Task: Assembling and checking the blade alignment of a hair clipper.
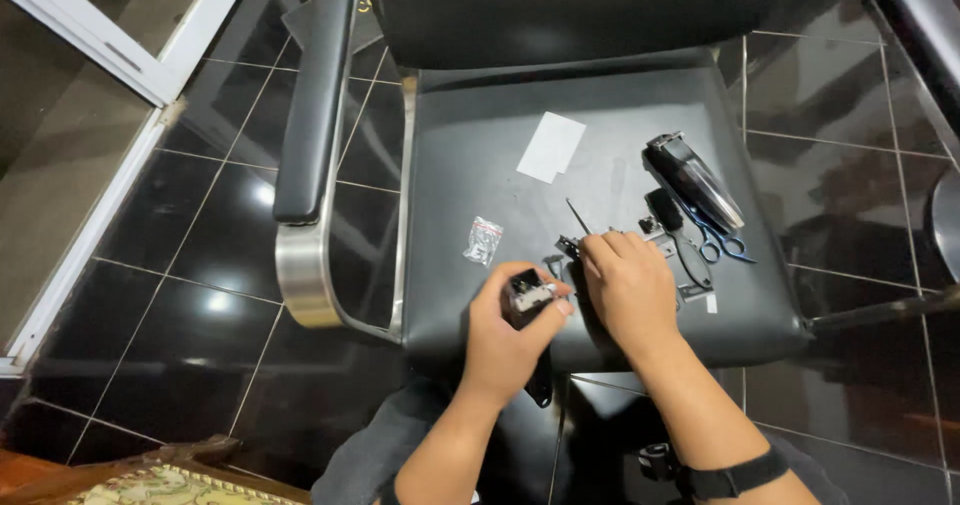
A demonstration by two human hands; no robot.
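Holding a small black part (527, 295) in your left hand (508, 337), your right hand (628, 287) pinches parts (572, 248) on the seat (480, 145); clipper (694, 180) lies apart, reassembly apparently pending.

A small clear plastic packet (483, 240) with a touch of red lies on the black chair seat (470, 155), near its left edge. A white rectangular card or label (551, 147), tilted, lies flat nearer the seat's back edge, well apart from the packet.

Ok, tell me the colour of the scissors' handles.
Blue, on the scissors lying on the black chair seat; head view.
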